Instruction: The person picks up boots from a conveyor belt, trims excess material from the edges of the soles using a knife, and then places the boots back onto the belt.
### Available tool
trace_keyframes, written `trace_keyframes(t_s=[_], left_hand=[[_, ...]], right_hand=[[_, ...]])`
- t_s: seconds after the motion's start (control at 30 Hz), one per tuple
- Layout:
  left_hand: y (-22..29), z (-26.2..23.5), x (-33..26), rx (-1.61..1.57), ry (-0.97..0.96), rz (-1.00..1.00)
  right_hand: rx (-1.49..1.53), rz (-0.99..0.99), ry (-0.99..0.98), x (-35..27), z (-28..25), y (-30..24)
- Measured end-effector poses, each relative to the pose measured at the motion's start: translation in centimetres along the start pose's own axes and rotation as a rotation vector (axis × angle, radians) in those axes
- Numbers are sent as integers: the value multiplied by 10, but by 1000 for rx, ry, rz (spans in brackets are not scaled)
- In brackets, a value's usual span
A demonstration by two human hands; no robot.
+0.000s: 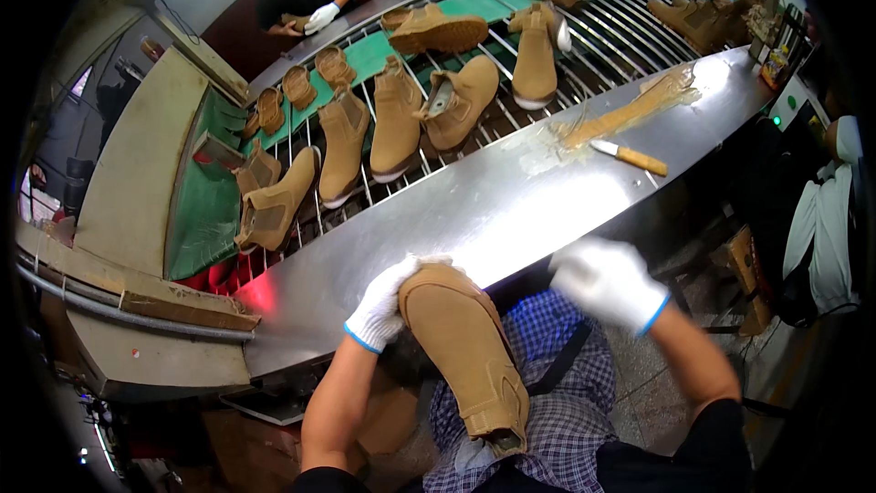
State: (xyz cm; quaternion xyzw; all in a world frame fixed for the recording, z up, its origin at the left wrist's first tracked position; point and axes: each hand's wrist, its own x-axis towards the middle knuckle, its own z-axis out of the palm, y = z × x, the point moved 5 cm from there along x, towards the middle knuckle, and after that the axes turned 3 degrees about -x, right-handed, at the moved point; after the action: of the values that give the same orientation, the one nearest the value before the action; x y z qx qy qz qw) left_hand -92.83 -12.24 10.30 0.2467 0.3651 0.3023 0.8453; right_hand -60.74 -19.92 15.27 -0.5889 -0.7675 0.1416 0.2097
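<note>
My left hand (385,303), in a white glove, grips the toe end of a tan suede ankle boot (465,351) that lies sole-down over my lap, its opening pointing toward me. My right hand (607,281), also gloved, is blurred and hovers just to the right of the boot near the edge of the steel work surface (456,219), with nothing visible in it.
Several tan boots (397,119) stand on a wire-rod conveyor (511,91) beyond the steel surface. A wooden-handled knife (630,157) lies on the steel beside a smear of yellowish glue (630,114). Other gloved people (319,16) work on the conveyor's far side.
</note>
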Motion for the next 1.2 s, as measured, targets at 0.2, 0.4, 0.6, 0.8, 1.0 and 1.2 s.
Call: trace_keyframes(t_s=[0.2, 0.4, 0.6, 0.8, 1.0, 1.2], left_hand=[[12, -27, -48, 24, -99, 153], [11, -28, -47, 6, -70, 175], [18, -13, -49, 132, -79, 180], [22, 16, -24, 185, -166, 115], [17, 44, -12, 250, -175, -16], [18, 48, -15, 380, -180, 45]], right_hand=[[-549, 384, 56, 72, -59, 173], [-349, 463, 401, 82, -48, 192], [560, 185, -392, 7, 10, -86], [925, 626, -807, -61, 55, -91], [600, 312, -362, -10, 16, -115], [770, 508, -515, -21, 28, -109]])
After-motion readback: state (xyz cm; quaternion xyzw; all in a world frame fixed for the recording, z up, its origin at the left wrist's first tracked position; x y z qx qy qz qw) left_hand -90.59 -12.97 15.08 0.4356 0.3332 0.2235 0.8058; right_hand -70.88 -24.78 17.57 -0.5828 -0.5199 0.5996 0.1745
